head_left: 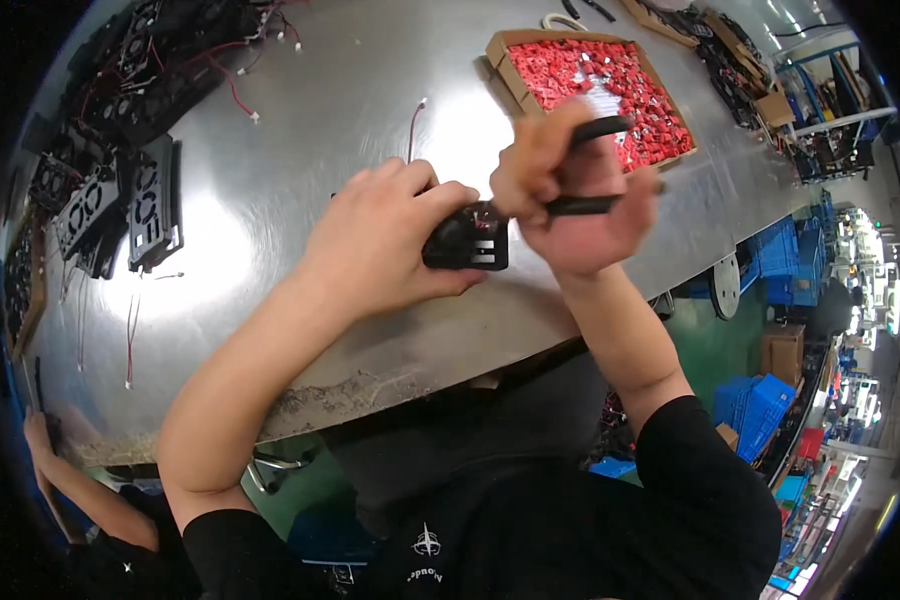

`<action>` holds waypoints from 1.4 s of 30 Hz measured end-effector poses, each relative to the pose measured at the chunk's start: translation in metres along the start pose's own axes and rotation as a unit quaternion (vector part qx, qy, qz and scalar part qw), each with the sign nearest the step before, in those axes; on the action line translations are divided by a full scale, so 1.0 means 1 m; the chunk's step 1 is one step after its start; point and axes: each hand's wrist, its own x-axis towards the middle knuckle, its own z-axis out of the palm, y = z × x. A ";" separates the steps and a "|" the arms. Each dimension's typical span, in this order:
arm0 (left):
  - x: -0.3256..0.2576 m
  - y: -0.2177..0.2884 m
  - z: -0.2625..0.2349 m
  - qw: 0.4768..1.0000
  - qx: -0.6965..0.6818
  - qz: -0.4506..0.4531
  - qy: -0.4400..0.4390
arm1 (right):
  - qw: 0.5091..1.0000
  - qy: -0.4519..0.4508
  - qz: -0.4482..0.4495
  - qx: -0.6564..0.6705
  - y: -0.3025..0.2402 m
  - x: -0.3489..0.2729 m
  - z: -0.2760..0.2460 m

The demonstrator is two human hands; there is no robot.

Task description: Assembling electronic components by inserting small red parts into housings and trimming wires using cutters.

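Observation:
My left hand (380,225) is wrapped round a black plastic housing (488,250) with slots in its end, held above the metal table. A thin red cable with a small white plug (422,103) runs out past the far side of this hand. At the housing's right end is my right hand (580,200), closed round a hand tool with two black handles (602,128), like pliers. Blur and the fingers hide the tool's tip. I cannot make out whether it touches the housing.
A cardboard tray (515,78) of small red parts sits beyond my right hand. Black fan housings (153,205) with red cables are heaped at the left. Another person's arm (90,495) reaches in at lower left. Blue crates (755,420) stand right of the table (300,180).

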 end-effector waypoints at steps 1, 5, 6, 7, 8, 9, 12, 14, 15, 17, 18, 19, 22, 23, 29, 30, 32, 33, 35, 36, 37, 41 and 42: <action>0.001 0.003 0.000 1.000 0.001 -0.010 0.000 | 0.998 -0.004 -0.056 0.022 -0.004 0.003 -0.001; -0.001 0.008 0.004 0.999 0.017 -0.022 0.019 | 0.992 0.080 -0.068 -0.072 -0.005 0.001 0.011; -0.001 0.008 0.005 0.999 0.014 -0.021 0.020 | 0.988 0.091 -0.048 -0.119 -0.003 0.000 0.015; -0.002 0.008 0.004 0.999 0.019 -0.025 0.013 | 0.988 0.075 -0.033 -0.130 0.001 -0.001 0.016; -0.002 0.007 0.003 0.999 0.024 -0.028 0.006 | 0.981 0.068 -0.036 -0.177 0.005 -0.001 0.018; -0.003 0.007 0.003 0.999 0.024 -0.029 0.007 | 0.972 0.060 -0.040 -0.224 0.008 -0.002 0.019; -0.004 0.008 0.003 0.999 0.024 -0.027 0.019 | 0.967 0.056 -0.037 -0.246 0.010 -0.004 0.020; -0.003 0.008 0.003 0.999 0.038 -0.033 0.013 | 0.967 0.067 -0.034 -0.244 0.011 -0.005 0.022; -0.003 0.009 0.004 0.999 0.037 -0.035 0.015 | 0.967 0.081 -0.031 -0.241 0.011 -0.005 0.023; -0.003 0.009 0.006 0.998 0.043 -0.019 0.030 | 0.965 0.087 -0.035 -0.246 0.011 -0.005 0.023; -0.003 0.009 0.006 0.998 0.042 -0.021 0.031 | 0.962 0.095 -0.040 -0.251 0.011 -0.004 0.022; -0.004 0.008 0.006 0.998 0.048 -0.021 0.029 | 0.963 0.093 -0.038 -0.251 0.012 -0.005 0.023; -0.004 0.008 0.007 0.998 0.050 -0.024 0.027 | 0.961 0.088 -0.045 -0.257 0.012 -0.005 0.022; -0.004 0.009 0.007 0.998 0.048 -0.023 0.026 | 0.961 0.092 -0.042 -0.257 0.012 -0.005 0.022; -0.005 0.011 0.004 0.998 0.044 -0.048 -0.020 | 0.963 0.077 0.005 -0.258 0.014 -0.002 0.028; -0.008 0.013 0.005 0.998 0.044 -0.051 -0.019 | 0.960 0.071 0.014 -0.272 0.014 -0.003 0.030; -0.013 0.016 0.012 0.992 0.110 -0.055 0.037 | 0.954 0.068 0.024 -0.290 0.014 -0.003 0.031; -0.016 0.020 0.016 0.992 0.108 -0.056 0.037 | 0.951 0.056 0.035 -0.302 0.016 -0.003 0.033; -0.020 0.027 0.018 0.974 0.182 -0.098 0.093 | 0.948 0.041 0.046 -0.312 0.014 -0.001 0.036; -0.019 0.027 0.020 0.974 0.181 -0.100 0.094 | 0.954 0.060 0.076 -0.282 0.010 0.000 0.036; -0.019 0.029 0.018 0.975 0.174 -0.115 0.081 | 0.959 0.080 0.107 -0.250 0.008 0.000 0.037; -0.017 0.024 0.012 0.983 0.143 -0.115 0.029 | 0.984 -0.025 0.147 -0.097 -0.001 0.014 0.006; -0.016 0.023 0.012 0.983 0.138 -0.114 0.029 | 0.983 -0.022 0.150 -0.099 -0.001 0.018 0.000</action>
